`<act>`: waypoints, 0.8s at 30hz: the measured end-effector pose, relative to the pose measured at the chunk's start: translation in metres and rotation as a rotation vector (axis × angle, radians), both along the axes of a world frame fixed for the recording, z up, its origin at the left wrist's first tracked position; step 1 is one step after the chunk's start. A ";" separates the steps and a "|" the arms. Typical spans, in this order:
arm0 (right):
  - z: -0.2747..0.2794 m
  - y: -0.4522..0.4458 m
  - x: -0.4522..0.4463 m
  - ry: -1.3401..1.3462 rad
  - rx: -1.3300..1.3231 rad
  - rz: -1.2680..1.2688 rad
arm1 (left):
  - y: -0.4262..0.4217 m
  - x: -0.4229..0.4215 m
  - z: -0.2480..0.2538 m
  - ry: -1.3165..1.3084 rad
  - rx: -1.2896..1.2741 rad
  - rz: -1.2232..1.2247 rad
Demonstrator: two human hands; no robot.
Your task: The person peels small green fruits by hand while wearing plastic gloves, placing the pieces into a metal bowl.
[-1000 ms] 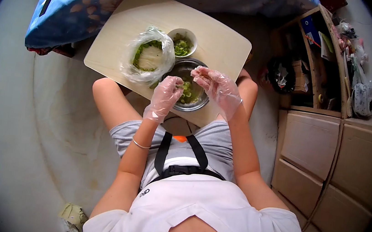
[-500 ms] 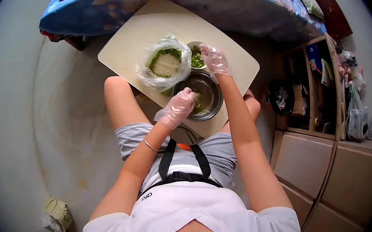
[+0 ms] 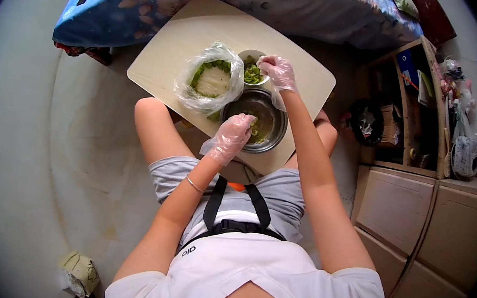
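Observation:
Both hands wear thin clear plastic gloves. My left hand [image 3: 231,135] is closed over the left rim of a metal bowl [image 3: 281,131], its fingers pinched together; what they hold is too small to make out. Pale green pieces [image 3: 256,131] lie inside that bowl beside my fingertips. My right hand [image 3: 278,73] is closed at the right edge of a smaller white bowl [image 3: 244,55] of chopped green vegetable pieces [image 3: 252,73]. Its fingertips hide anything they grip. To the left stands a clear plastic bag [image 3: 184,87], opened wide, with a green ring of pieces around a pale middle.
All these stand on a cream low table [image 3: 160,58] above my knees. A bed with a blue floral cover [image 3: 232,1] borders its far side. At right are a wooden shelf [image 3: 399,155] and a black-lined bin [image 3: 365,122]. A yellowish bag [image 3: 80,273] lies lower left.
The view has shifted slightly. My left hand stays at the metal bowl and my right hand at the white bowl, both with only small movements.

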State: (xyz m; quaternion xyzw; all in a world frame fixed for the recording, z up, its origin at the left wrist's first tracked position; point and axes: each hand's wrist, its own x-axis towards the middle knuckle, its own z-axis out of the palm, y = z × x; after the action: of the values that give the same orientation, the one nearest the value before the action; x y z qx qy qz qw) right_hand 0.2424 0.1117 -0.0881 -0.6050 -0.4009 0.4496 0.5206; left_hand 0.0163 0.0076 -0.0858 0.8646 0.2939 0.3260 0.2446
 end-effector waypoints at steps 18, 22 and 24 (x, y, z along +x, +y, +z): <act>0.022 -0.213 -0.027 1.492 -0.059 -0.100 | 0.180 -0.007 -0.030 0.082 -0.159 0.233; 0.013 -0.233 -0.033 1.424 -0.074 -0.076 | 0.193 0.014 -0.052 0.341 -0.007 0.223; 0.012 -0.236 -0.030 1.444 -0.050 -0.085 | 0.203 0.017 -0.070 0.463 0.043 0.257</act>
State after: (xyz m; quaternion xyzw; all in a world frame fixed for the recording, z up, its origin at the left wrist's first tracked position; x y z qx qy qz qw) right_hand 0.2126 -0.1247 -0.0757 -0.1839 0.0772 0.7256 0.6585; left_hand 0.0334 0.2108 -0.1561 0.8768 0.4423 0.1538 0.1090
